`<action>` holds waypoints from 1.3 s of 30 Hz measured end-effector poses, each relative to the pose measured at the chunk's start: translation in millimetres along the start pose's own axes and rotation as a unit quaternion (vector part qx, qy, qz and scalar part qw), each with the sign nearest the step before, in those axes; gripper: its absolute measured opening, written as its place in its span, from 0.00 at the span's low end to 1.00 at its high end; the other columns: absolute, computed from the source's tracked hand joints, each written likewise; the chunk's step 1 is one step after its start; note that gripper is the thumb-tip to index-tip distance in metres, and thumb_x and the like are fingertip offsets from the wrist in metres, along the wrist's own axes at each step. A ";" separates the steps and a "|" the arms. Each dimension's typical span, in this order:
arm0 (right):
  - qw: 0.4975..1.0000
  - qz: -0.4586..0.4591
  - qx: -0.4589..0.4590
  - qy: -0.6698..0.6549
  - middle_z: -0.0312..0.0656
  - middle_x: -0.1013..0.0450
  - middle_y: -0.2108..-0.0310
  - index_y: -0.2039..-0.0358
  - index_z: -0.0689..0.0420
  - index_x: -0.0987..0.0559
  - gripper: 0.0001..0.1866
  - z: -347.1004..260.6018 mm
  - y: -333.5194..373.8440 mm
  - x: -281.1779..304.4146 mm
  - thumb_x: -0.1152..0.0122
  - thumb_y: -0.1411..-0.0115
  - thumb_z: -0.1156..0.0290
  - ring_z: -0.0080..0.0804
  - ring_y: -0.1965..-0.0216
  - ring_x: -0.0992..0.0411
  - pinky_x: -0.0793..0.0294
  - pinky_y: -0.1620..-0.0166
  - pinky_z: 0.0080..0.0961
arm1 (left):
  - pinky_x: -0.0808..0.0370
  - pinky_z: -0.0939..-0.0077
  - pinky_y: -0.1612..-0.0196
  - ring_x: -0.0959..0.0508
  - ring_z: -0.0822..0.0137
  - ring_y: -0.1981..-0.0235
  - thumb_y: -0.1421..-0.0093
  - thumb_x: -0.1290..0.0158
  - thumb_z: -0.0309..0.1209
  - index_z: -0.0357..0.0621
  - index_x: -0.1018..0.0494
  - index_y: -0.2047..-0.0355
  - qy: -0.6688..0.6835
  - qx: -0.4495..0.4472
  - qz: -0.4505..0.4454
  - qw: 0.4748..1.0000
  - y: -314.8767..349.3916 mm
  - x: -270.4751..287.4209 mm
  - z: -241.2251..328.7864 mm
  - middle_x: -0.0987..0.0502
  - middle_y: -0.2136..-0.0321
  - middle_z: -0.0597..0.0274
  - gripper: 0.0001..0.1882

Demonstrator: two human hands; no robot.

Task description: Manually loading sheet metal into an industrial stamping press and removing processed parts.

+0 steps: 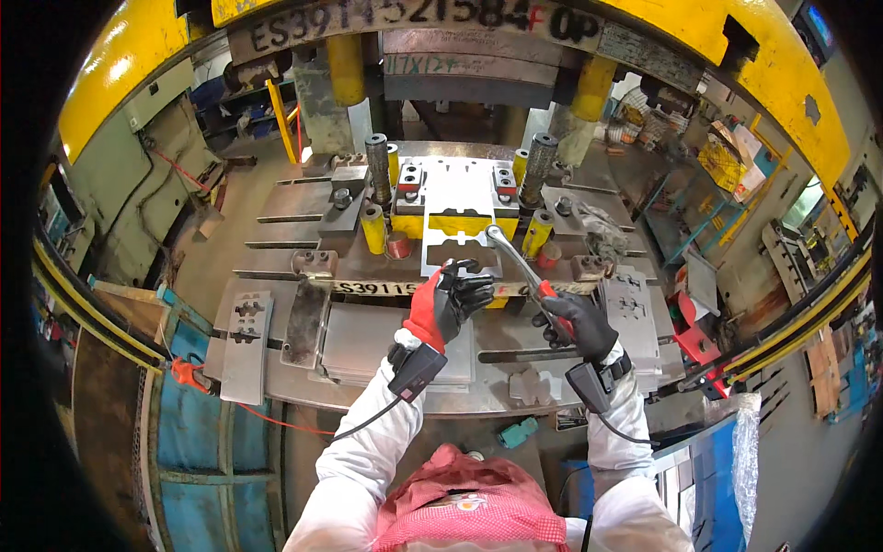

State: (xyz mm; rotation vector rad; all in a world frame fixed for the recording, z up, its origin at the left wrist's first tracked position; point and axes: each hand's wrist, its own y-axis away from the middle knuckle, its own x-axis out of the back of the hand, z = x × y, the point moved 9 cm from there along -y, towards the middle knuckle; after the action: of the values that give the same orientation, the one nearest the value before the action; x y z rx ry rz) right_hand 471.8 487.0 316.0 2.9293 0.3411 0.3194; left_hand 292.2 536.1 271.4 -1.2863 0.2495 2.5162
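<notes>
Red checked cloth [469, 511] is nearest, at the bottom, with a white sleeve [368, 432] on the left arm. A little farther up, flat grey metal sheets [354, 342] lie in a pile on the table, and small cut metal bits [529, 386] lie to their right. The right hand [584, 324], in a black glove, wraps around the red grip of a long metal tool [517, 256]. The left hand [452, 299], in a black and red glove, has bent fingers by the near end of a shiny metal strip [460, 193]; I cannot tell if it pinches it. The strip, with shaped holes, lies over a yellow die block [410, 224], and the tool's round end is at its right edge. Behind, dark round posts [378, 170] stand at both sides, under a big yellow press frame [129, 78]
</notes>
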 end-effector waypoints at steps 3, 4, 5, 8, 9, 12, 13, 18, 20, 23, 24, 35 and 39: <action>0.997 0.010 -0.039 -0.072 0.34 0.35 0.80 0.70 0.61 0.26 0.19 0.8 5.2 -9.3 0.51 0.45 0.55 0.21 0.78 0.39 0.38 0.74 0.20 | 0.24 0.68 0.62 0.22 0.60 0.68 0.37 0.64 0.43 0.37 0.35 0.54 0.006 0.009 0.000 1.000 3.9 1.0 0.5 0.26 0.63 0.50 0.22; 0.998 0.001 -0.036 -0.055 0.34 0.35 0.79 0.70 0.61 0.26 0.19 4.6 1.5 -7.6 0.51 0.45 0.56 0.20 0.78 0.38 0.38 0.74 0.20 | 0.24 0.68 0.61 0.22 0.60 0.68 0.37 0.63 0.43 0.38 0.35 0.54 0.014 0.030 0.010 0.999 7.3 2.1 0.1 0.26 0.62 0.50 0.22; 0.999 -0.008 -0.033 -0.038 0.34 0.34 0.79 0.70 0.60 0.26 0.18 7.4 -0.9 -7.8 0.51 0.45 0.56 0.20 0.78 0.38 0.38 0.74 0.19 | 0.25 0.68 0.61 0.22 0.59 0.67 0.37 0.63 0.44 0.38 0.35 0.54 0.022 0.051 0.021 0.998 13.4 1.9 0.3 0.26 0.61 0.49 0.22; 0.999 0.025 0.034 -0.004 0.34 0.33 0.76 0.68 0.60 0.25 0.18 1.7 -1.7 0.9 0.50 0.45 0.56 0.20 0.75 0.37 0.37 0.71 0.18 | 0.25 0.69 0.61 0.23 0.59 0.65 0.38 0.61 0.42 0.40 0.36 0.52 -0.076 0.025 0.092 0.993 56.4 11.5 5.8 0.27 0.60 0.48 0.21; 0.999 0.025 0.009 -0.024 0.35 0.32 0.75 0.67 0.60 0.25 0.18 3.0 0.2 -0.7 0.50 0.45 0.56 0.20 0.74 0.37 0.37 0.70 0.18 | 0.26 0.69 0.59 0.23 0.60 0.64 0.38 0.61 0.39 0.41 0.37 0.50 -0.143 -0.055 0.110 0.982 77.1 25.1 22.8 0.27 0.59 0.49 0.20; 0.997 0.032 -0.034 -0.060 0.35 0.31 0.73 0.64 0.62 0.26 0.19 4.1 5.5 -0.7 0.50 0.45 0.57 0.21 0.72 0.36 0.37 0.65 0.19 | 0.29 0.71 0.56 0.25 0.64 0.61 0.38 0.60 0.32 0.40 0.41 0.46 -0.316 -0.313 0.196 0.874 169.1 15.9 86.3 0.29 0.56 0.51 0.20; 0.998 0.032 -0.026 -0.056 0.35 0.31 0.72 0.64 0.62 0.26 0.20 2.9 6.1 -0.6 0.50 0.45 0.57 0.22 0.71 0.36 0.38 0.64 0.19 | 0.30 0.71 0.55 0.26 0.64 0.60 0.39 0.61 0.27 0.40 0.42 0.45 -0.339 -0.325 0.214 0.857 195.1 31.1 95.8 0.30 0.55 0.53 0.21; 0.995 0.001 -0.039 -0.093 0.36 0.29 0.74 0.58 0.57 0.29 0.18 6.1 3.3 -11.1 0.50 0.44 0.58 0.21 0.79 0.32 0.30 0.77 0.17 | 0.40 0.67 0.45 0.37 0.57 0.47 0.42 0.56 0.25 0.41 0.45 0.43 -0.597 -0.386 0.443 0.547 310.7 116.1 139.0 0.38 0.46 0.52 0.26; 0.998 0.015 -0.009 -0.064 0.34 0.32 0.76 0.60 0.57 0.29 0.17 4.6 2.7 -6.6 0.50 0.44 0.58 0.20 0.80 0.33 0.32 0.77 0.17 | 0.44 0.64 0.43 0.41 0.55 0.43 0.44 0.52 0.28 0.42 0.46 0.42 -0.668 -0.326 0.482 0.465 329.1 162.9 131.4 0.42 0.44 0.51 0.29; 0.996 0.024 -0.029 -0.082 0.30 0.36 0.78 0.65 0.57 0.27 0.17 0.6 8.0 -11.5 0.51 0.44 0.56 0.17 0.80 0.37 0.36 0.76 0.15 | 0.49 0.58 0.41 0.49 0.50 0.40 0.50 0.47 0.34 0.48 0.48 0.41 -0.759 -0.169 0.477 0.409 328.5 220.0 105.5 0.48 0.41 0.50 0.36; 0.996 0.027 -0.027 -0.082 0.30 0.36 0.79 0.65 0.57 0.27 0.16 -1.1 8.7 -12.0 0.51 0.44 0.56 0.17 0.80 0.37 0.36 0.77 0.15 | 0.49 0.58 0.41 0.49 0.49 0.40 0.50 0.47 0.34 0.49 0.47 0.42 -0.769 -0.151 0.451 0.428 321.3 226.2 97.8 0.47 0.42 0.50 0.36; 0.993 0.012 -0.046 -0.103 0.37 0.30 0.76 0.61 0.57 0.29 0.18 5.5 7.0 -8.0 0.48 0.45 0.57 0.21 0.81 0.33 0.31 0.78 0.18 | 0.46 0.59 0.42 0.45 0.48 0.42 0.52 0.47 0.38 0.50 0.41 0.45 -0.793 -0.057 0.426 0.432 302.9 257.9 70.5 0.40 0.46 0.50 0.32; 0.991 0.031 -0.051 -0.121 0.33 0.34 0.80 0.64 0.56 0.28 0.16 4.9 7.3 -10.2 0.48 0.45 0.56 0.20 0.83 0.35 0.33 0.79 0.17 | 0.45 0.60 0.42 0.44 0.48 0.43 0.52 0.46 0.37 0.50 0.40 0.46 -0.799 -0.099 0.408 0.430 305.5 256.2 72.9 0.39 0.46 0.50 0.31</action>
State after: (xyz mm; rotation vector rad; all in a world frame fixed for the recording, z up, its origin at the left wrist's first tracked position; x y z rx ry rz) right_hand 464.8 476.8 310.7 2.8392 0.1921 -0.0120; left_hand -9.7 318.5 110.9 2.0185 0.0464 3.0797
